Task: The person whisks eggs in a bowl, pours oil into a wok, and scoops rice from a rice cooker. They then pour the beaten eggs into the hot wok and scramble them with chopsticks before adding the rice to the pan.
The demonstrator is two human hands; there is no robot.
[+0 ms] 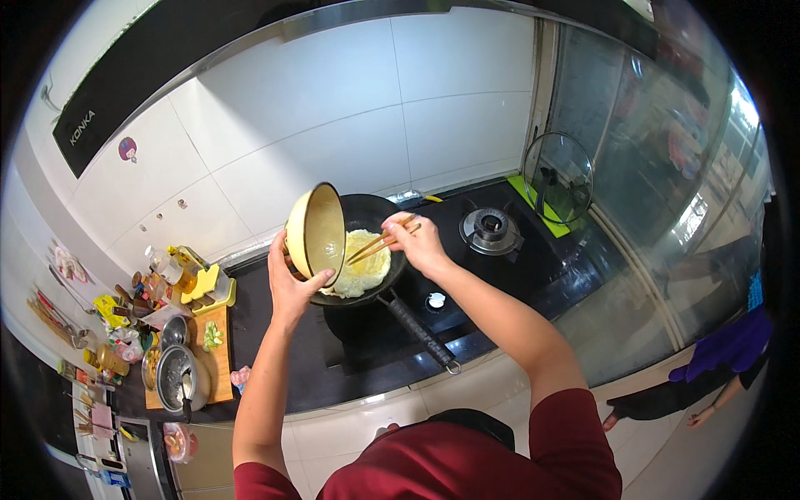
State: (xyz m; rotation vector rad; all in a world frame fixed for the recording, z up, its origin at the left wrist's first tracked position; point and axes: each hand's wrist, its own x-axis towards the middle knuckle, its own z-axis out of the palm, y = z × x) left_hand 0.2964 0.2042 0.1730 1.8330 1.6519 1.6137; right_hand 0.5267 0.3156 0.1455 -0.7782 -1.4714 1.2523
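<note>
My left hand (293, 287) grips a yellow bowl (305, 229) by its rim and side, thumb at the lower edge. The bowl is tipped over the left part of a black wok (367, 208), its inside facing right and coated with a wet film. Pale yellow egg (369, 271) lies spread and partly set in the wok. A pair of wooden chopsticks (372, 249) is pinched in my right hand (419, 244), tips down at the egg beside the bowl's mouth. The wok's wrapped handle (421, 337) points toward me, held by neither hand.
Right of the wok is a bare gas burner (492, 232); a glass lid (558, 179) stands behind it on a green mat. At left are a cutting board (218, 379) with chopped greens, a steel pot (183, 379) and several bottles. Another person's arm (717, 404) shows far right.
</note>
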